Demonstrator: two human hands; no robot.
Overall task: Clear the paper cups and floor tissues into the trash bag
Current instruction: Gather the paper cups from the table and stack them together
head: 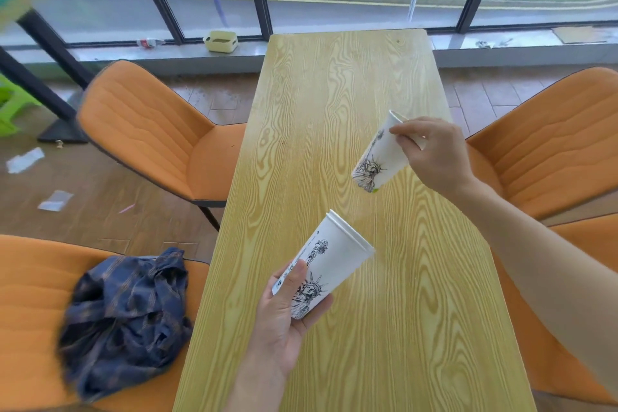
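Fingers of each hand grip a statue-printed paper cup (326,273); lettering unreadable.

Two nested white paper cups (329,269) printed with a Statue of Liberty drawing tilt rim-up to the right above the table's near part, a matching single cup (381,157) hangs tilted farther off, and crumpled white tissues (25,160) lie on the floor at left.
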